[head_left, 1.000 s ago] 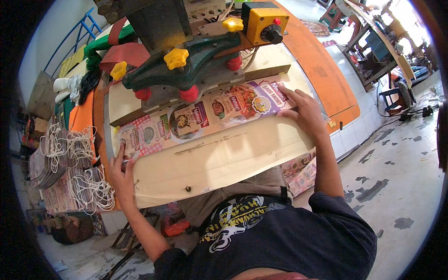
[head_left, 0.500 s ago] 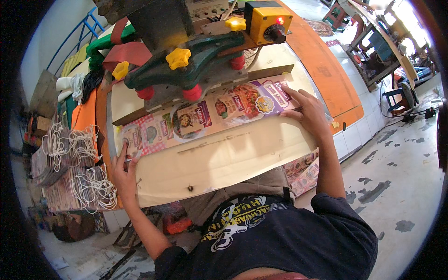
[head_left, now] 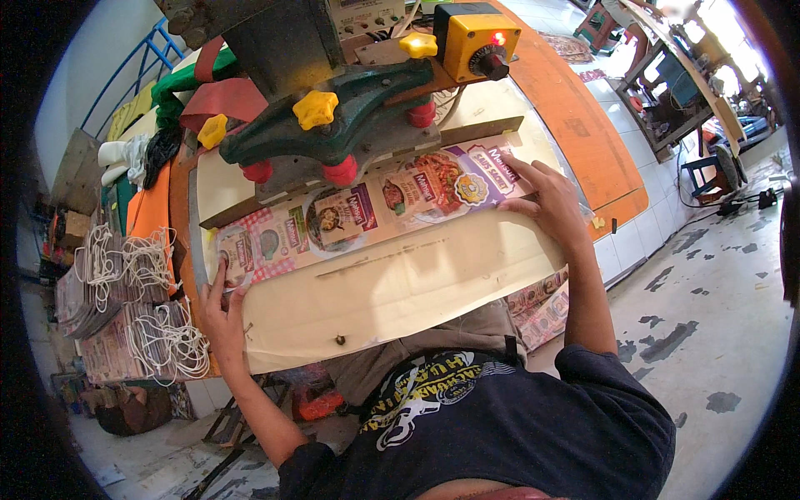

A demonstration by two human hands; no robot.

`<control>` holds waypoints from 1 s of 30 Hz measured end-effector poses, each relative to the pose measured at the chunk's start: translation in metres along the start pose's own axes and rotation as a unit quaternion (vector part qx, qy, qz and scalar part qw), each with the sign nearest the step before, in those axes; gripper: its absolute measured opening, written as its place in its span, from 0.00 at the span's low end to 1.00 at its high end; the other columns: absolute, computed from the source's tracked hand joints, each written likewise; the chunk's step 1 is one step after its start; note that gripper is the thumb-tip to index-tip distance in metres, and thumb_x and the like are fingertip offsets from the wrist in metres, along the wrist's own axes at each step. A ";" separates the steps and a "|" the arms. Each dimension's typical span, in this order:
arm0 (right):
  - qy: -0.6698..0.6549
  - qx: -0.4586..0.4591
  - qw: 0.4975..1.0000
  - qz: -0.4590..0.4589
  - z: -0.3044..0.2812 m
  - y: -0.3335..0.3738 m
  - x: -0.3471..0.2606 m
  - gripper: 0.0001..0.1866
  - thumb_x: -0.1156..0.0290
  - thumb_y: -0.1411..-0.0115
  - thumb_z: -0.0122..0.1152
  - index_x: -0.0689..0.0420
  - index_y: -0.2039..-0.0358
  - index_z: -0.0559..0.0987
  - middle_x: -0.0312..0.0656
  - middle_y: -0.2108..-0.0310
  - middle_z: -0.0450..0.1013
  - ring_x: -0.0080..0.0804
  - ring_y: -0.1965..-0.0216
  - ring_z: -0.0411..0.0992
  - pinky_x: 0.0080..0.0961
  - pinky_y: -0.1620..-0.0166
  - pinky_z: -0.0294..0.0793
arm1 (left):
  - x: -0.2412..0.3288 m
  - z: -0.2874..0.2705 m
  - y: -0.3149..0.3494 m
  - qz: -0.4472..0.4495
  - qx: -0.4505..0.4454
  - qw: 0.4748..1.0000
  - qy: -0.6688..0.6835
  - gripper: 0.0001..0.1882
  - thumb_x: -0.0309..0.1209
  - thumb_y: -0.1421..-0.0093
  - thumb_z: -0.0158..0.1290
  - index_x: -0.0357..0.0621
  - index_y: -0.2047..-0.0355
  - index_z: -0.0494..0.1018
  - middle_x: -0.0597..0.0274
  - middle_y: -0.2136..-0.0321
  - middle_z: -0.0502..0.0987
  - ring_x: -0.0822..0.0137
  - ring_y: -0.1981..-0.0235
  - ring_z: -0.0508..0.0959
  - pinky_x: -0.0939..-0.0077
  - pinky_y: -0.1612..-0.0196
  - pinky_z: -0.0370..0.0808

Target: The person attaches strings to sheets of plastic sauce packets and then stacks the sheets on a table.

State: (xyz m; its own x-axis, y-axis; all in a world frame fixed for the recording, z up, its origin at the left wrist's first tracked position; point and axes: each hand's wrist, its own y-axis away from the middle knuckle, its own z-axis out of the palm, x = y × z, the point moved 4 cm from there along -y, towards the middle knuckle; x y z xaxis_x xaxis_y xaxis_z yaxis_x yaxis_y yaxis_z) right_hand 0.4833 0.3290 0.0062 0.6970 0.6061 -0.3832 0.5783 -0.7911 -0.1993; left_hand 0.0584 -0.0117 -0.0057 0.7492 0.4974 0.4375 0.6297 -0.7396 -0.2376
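Plainly, labels (head_left: pixel 424 186) and lettering (head_left: pixel 492 167) cover the strip (head_left: pixel 367 208). Left hand (head_left: pixel 222 312) and right hand (head_left: pixel 546 196) touch its ends, each grip spread.

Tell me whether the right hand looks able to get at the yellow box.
Likely yes: the right hand touches the strip, and nothing tall seems to block it from the yellow box.

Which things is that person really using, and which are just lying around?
Seem in use:
printed strip, left hand and right hand at its ends
cream sheet under it
green machine just beyond it
yellow-and-black control box, red light lit

Probably just lying around:
green cloth
low stool
stacks with white cords, untouched
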 end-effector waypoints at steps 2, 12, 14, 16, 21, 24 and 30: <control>-0.004 0.001 1.000 -0.003 0.001 0.000 0.001 0.43 0.38 0.52 0.69 0.44 0.37 0.76 0.42 0.68 0.74 0.42 0.63 0.76 0.38 0.57 0.72 | 0.003 0.000 0.000 -0.012 -0.009 1.000 0.017 0.32 0.54 0.34 0.55 0.57 0.34 0.70 0.57 0.65 0.68 0.59 0.64 0.70 0.66 0.58 0.70; 0.011 -0.009 1.000 0.005 0.001 -0.001 0.002 0.44 0.36 0.53 0.68 0.42 0.37 0.75 0.42 0.68 0.74 0.43 0.63 0.75 0.38 0.58 0.72 | 0.002 0.001 0.000 -0.003 0.006 1.000 -0.014 0.34 0.58 0.35 0.54 0.57 0.34 0.70 0.59 0.66 0.66 0.60 0.64 0.69 0.66 0.58 0.69; 0.012 -0.003 1.000 -0.003 0.001 -0.001 0.002 0.44 0.36 0.53 0.67 0.42 0.37 0.75 0.42 0.68 0.74 0.43 0.63 0.75 0.38 0.58 0.72 | 0.001 0.001 0.000 0.001 0.007 1.000 -0.019 0.34 0.58 0.36 0.54 0.58 0.34 0.70 0.59 0.67 0.66 0.60 0.64 0.68 0.66 0.58 0.69; 0.010 0.001 1.000 -0.005 0.001 -0.001 0.003 0.44 0.37 0.53 0.68 0.41 0.36 0.75 0.42 0.68 0.74 0.43 0.63 0.75 0.39 0.58 0.71 | 0.003 0.000 0.000 -0.008 0.003 1.000 -0.014 0.34 0.58 0.36 0.54 0.58 0.34 0.70 0.59 0.67 0.66 0.60 0.64 0.68 0.66 0.58 0.69; -0.006 -0.001 1.000 0.000 0.003 -0.001 0.003 0.44 0.40 0.54 0.71 0.41 0.36 0.74 0.43 0.67 0.74 0.44 0.64 0.74 0.39 0.58 0.71 | 0.003 0.000 0.000 -0.006 0.007 1.000 0.000 0.32 0.55 0.36 0.55 0.57 0.35 0.71 0.57 0.67 0.68 0.59 0.64 0.70 0.65 0.58 0.69; -0.005 -0.002 1.000 -0.001 0.003 -0.001 0.003 0.44 0.40 0.54 0.71 0.41 0.36 0.75 0.43 0.66 0.74 0.44 0.63 0.75 0.39 0.57 0.71 | 0.003 -0.001 0.000 -0.012 0.001 1.000 -0.008 0.31 0.51 0.36 0.56 0.56 0.35 0.72 0.55 0.66 0.70 0.57 0.63 0.71 0.64 0.56 0.70; -0.047 0.000 0.998 -0.045 -0.002 -0.003 0.008 0.42 0.39 0.49 0.69 0.45 0.36 0.74 0.43 0.63 0.76 0.45 0.61 0.75 0.40 0.58 0.72 | 0.001 0.001 0.000 -0.020 -0.005 0.999 0.026 0.32 0.56 0.35 0.54 0.57 0.35 0.71 0.58 0.64 0.68 0.61 0.64 0.70 0.68 0.58 0.70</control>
State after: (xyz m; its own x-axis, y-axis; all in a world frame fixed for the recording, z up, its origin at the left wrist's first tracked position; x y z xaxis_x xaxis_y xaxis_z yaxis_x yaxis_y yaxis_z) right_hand 0.4876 0.3364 0.0055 0.5997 0.6636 -0.4472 0.6367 -0.7342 -0.2356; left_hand 0.0592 -0.0110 -0.0065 0.7117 0.5018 0.4916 0.6565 -0.7242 -0.2112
